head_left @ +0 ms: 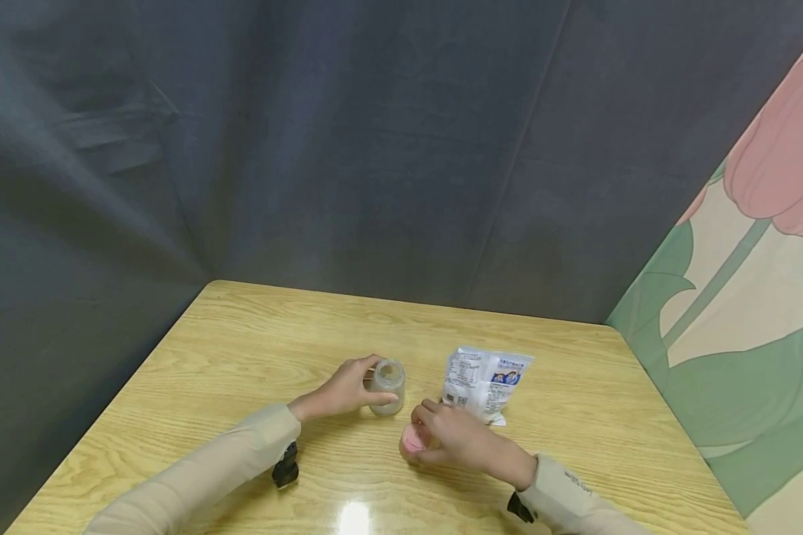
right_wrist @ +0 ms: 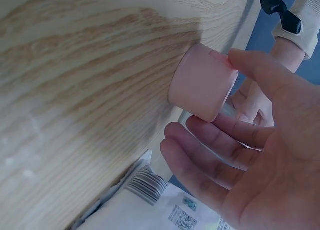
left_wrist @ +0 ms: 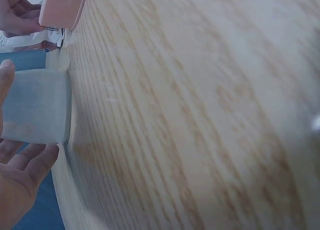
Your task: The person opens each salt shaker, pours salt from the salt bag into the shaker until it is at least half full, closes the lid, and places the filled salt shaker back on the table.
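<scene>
A clear, cloudy-walled jar [head_left: 389, 380] stands upright on the table, its round mouth uncovered. My left hand [head_left: 345, 388] holds it, with the thumb in front and the fingers round the far side; the jar's wall [left_wrist: 37, 107] shows between them in the left wrist view. Nearer me and to the right, my right hand [head_left: 460, 437] holds a small round pink container [head_left: 415, 438]. The right wrist view shows that pink container [right_wrist: 202, 82] on the table, the thumb at a pink tab on its rim and fingers against its side. Its contents are hidden.
Just behind my right hand stands a white printed packet [head_left: 485, 383], crumpled, with a barcode [right_wrist: 147, 185] on it. The wood-grain table [head_left: 274, 334] meets a dark curtain [head_left: 388, 148] at its back edge. A flower-patterned wall [head_left: 763, 357] is on the right.
</scene>
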The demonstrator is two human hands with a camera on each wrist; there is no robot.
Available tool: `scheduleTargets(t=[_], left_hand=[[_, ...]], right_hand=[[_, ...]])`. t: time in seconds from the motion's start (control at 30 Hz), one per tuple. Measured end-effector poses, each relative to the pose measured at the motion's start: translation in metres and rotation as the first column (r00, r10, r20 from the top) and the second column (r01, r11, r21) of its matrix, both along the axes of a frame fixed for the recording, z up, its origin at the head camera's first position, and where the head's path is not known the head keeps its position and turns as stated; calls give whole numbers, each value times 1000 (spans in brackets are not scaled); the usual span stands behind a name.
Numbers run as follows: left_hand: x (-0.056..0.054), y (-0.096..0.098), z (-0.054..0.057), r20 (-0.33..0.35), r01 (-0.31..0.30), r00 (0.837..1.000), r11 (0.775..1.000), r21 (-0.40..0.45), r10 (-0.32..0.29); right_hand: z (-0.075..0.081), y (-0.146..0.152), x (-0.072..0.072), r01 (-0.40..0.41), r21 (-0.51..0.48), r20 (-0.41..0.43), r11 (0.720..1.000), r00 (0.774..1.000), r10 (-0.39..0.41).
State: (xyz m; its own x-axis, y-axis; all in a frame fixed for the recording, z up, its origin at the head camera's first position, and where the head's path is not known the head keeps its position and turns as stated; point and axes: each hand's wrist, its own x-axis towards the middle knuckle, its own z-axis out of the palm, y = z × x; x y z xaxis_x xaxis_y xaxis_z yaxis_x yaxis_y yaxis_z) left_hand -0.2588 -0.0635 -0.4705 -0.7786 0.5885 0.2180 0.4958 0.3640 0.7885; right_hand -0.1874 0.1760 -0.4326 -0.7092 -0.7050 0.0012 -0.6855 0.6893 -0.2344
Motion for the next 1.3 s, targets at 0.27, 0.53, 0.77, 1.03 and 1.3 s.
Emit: scheduleTargets(t=[0.27, 0.53, 0.77, 1.03, 1.3], left_hand=[[0, -1, -1, 15, 9, 1000, 1000, 7, -9], [-1, -1, -2, 21, 12, 1000, 1000, 12, -12], [-1, -1, -2, 10, 17, 1000, 1000, 10, -17], [-1, -1, 0, 13, 17, 1000, 1000, 5, -17], [-2, -1, -1, 18, 17, 1000, 1000, 5, -18]], right_hand=[[3, 3, 0, -11, -14, 31, 1000, 999, 11], [5, 2, -2, -37, -128, -36, 991, 999, 33], [6, 0, -4, -69, -190, -169, 979, 985, 36], [4, 0, -8, -109, -268, -284, 957, 958, 30], [6, 0, -9, -80, -306, -276, 949, 961, -8]])
